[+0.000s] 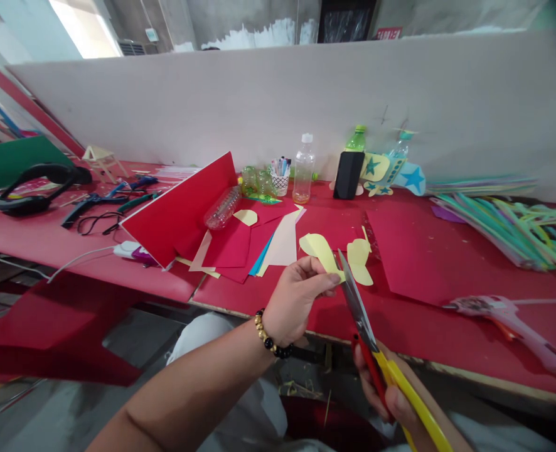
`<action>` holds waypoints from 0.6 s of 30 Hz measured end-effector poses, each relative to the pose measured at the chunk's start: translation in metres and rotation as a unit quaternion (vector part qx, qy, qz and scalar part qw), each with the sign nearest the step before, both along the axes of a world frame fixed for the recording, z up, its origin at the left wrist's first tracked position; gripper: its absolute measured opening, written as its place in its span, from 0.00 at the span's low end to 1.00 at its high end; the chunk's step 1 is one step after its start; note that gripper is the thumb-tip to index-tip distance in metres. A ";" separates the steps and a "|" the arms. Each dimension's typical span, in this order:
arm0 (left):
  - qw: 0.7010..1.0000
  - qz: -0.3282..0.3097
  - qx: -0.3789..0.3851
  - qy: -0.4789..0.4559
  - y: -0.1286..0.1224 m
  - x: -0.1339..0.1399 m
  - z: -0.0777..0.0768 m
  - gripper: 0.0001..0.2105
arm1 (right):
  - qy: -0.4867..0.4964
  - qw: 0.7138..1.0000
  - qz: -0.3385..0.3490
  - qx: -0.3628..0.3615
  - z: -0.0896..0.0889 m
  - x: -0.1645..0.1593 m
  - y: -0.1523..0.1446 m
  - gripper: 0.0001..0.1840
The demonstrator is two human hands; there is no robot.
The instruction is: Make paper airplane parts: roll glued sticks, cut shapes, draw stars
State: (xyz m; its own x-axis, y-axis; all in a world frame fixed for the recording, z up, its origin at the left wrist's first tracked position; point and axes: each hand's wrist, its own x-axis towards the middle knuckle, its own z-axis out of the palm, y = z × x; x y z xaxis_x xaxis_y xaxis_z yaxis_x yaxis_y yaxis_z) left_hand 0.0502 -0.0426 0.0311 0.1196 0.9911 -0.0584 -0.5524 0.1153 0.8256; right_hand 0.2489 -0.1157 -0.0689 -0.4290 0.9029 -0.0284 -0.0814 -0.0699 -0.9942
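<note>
My left hand (pixel 295 300), with a bead bracelet on the wrist, pinches a pale yellow paper cutout (pixel 319 250) above the front edge of the red table (pixel 447 263). My right hand (pixel 385 392) grips scissors (pixel 360 314) with red and yellow handles. The blades point up and their tips meet the yellow paper at my left fingertips. A second yellow paper piece (pixel 359 260) lies on the table just behind the blades.
Red, blue and pink paper sheets (pixel 240 242) lie left of centre, with a leaning red board (pixel 179 210). Bottles (pixel 304 168), a pen cup (pixel 280 176) and star cutouts (pixel 412 179) line the back wall. Straws (pixel 508 226) lie right, a glue gun (pixel 508 317) front right, headphones (pixel 33 185) far left.
</note>
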 end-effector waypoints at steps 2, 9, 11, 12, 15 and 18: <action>1.000 -0.005 0.006 0.004 0.000 -0.001 0.000 0.11 | 0.006 1.000 -0.006 -0.014 0.000 -0.001 0.001 0.35; 1.000 -0.016 0.018 0.003 0.000 -0.003 0.000 0.11 | 0.005 0.998 -0.003 -0.058 0.002 -0.007 0.005 0.37; 1.000 -0.015 0.016 0.008 0.001 -0.004 0.000 0.11 | -0.004 0.998 0.000 -0.064 -0.003 -0.006 0.007 0.37; 1.000 -0.015 0.014 0.010 0.001 -0.004 0.001 0.11 | -0.008 0.998 -0.001 -0.061 -0.005 -0.004 0.007 0.37; 1.000 -0.011 0.008 0.011 0.002 -0.005 0.001 0.11 | -0.006 0.999 -0.003 -0.039 -0.011 0.001 0.006 0.36; 1.000 -0.008 0.008 0.015 0.002 -0.006 0.002 0.11 | 0.006 1.000 0.002 -0.028 -0.015 0.006 0.004 0.36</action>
